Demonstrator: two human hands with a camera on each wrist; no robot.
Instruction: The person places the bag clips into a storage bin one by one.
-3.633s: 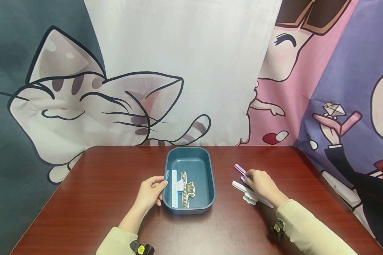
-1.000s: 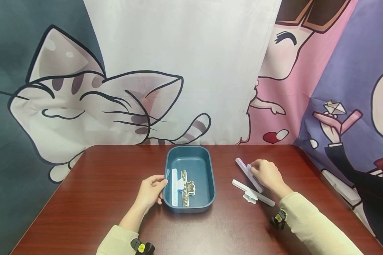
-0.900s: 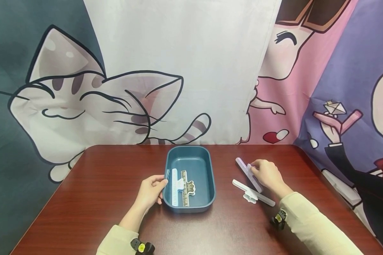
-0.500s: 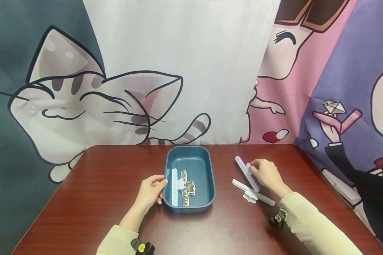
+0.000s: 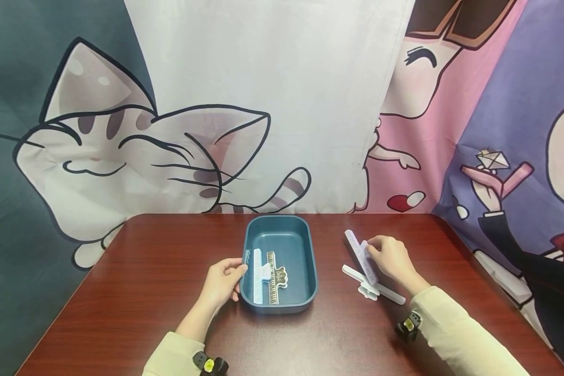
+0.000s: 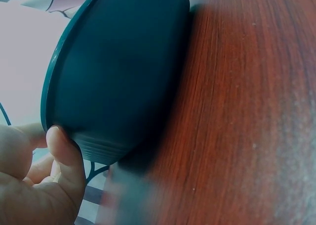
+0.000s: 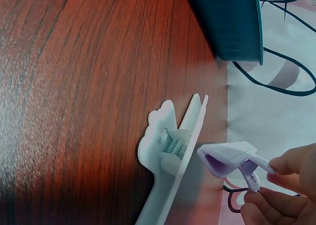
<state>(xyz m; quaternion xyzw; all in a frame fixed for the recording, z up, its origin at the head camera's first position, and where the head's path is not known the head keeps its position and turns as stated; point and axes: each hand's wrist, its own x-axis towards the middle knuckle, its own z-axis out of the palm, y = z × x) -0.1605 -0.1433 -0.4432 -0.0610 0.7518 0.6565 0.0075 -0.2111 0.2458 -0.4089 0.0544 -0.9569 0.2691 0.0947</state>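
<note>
I take the blue tray [image 5: 310, 245] as my reference point; it sits on the red-brown table [image 5: 136, 292], near the middle.

Left hand [image 5: 222, 284]: it rests against the tray's left wall near the front corner. I see the thumb [image 6: 66, 158] and the fingers curled round the rim, so the hand is clamped on the tray. In the left wrist view the tray's dark outer wall fills the upper left, with the thumb pressed on its ribbed lower edge.

Right hand [image 5: 389, 259]: it is to the right of the tray, apart from it. Its fingers pinch the purple clip [image 5: 361, 257], a long narrow bar, and hold it raised off the table, tilted with its far end pointing away and toward the tray. In the right wrist view I see the fingertips [image 7: 276, 190] closed on the clip's lever [image 7: 249, 178], with the clip's hollow end open toward the camera.

White clip [image 5: 371, 284]: it lies flat on the table to the right of the tray, directly below and in front of the purple clip. The right wrist view shows its spring and cloud-shaped tab. I cannot tell whether the two clips touch.

Tray contents: a pale blue clip [image 5: 257, 277] lies along the left half of the floor, and a dark ruler-marked clip [image 5: 273, 279] lies just beside it on the right.
</note>
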